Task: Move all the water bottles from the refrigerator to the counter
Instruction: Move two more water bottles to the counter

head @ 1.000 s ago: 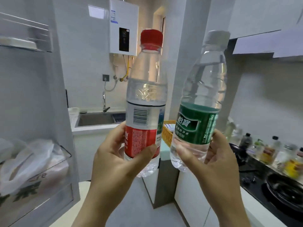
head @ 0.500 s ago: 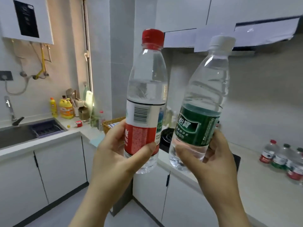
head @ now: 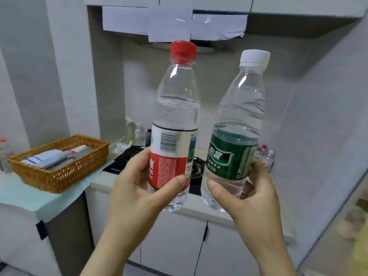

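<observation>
The left hand (head: 137,188) and the right hand (head: 253,198) are bare. The left forearm (head: 107,251) and the right forearm (head: 266,250) are bare too, down to the lower edge of the view, and both are slim and smooth. The left thumbnail (head: 180,179) and the right thumbnail (head: 211,184) are cut short with rounded ends. Fine creases cross the thumb joints.

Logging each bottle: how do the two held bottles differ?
The red-capped bottle has a red-and-white label; the white-capped bottle has a green one. The left hand holds the first nearly upright; the right hand tilts the second rightward. Both are clear, capped, gripped low.
</observation>
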The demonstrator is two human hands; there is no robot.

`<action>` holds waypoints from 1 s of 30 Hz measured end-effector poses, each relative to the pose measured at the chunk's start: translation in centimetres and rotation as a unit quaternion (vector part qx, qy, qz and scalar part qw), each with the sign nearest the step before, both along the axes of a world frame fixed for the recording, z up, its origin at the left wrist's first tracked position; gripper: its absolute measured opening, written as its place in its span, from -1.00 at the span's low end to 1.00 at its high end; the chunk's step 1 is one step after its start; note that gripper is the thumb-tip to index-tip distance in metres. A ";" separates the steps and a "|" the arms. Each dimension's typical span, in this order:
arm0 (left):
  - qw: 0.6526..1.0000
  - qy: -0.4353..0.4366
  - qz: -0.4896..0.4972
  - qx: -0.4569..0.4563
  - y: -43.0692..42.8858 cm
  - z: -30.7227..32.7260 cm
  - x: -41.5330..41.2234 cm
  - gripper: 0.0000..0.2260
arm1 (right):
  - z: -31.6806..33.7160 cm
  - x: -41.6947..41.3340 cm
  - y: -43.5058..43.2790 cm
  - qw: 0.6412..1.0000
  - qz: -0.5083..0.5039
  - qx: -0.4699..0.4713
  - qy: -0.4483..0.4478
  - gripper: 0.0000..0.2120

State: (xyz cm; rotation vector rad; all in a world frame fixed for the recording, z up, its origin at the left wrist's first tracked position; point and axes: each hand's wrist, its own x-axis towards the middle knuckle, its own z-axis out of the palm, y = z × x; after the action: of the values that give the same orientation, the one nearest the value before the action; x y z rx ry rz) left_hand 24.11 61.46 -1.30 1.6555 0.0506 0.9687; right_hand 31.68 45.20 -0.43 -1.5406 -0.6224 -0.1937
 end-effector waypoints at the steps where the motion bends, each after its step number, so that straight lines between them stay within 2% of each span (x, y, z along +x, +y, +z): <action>1: 1.000 -0.002 -0.007 -0.001 -0.6 0.1 1.0 -0.44 | 0.0 0.7 -0.7 1.000 -0.008 0.002 0.000 -0.54; 17: 0.997 -0.003 -0.074 -0.011 -9.9 -0.1 15.6 -0.48 | -0.6 14.1 -11.3 0.996 -0.088 -0.008 0.012 -0.52; 30: 0.993 -0.001 -0.112 -0.029 -6.0 -1.1 27.6 -0.49 | -1.7 25.2 -7.9 0.992 -0.127 -0.017 0.015 -0.52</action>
State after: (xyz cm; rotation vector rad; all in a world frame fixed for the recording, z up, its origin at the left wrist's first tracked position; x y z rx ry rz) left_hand 51.67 55.42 -2.44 1.5694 -0.1057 0.7908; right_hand 56.88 37.32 -2.18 -1.6516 -0.4056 -0.3544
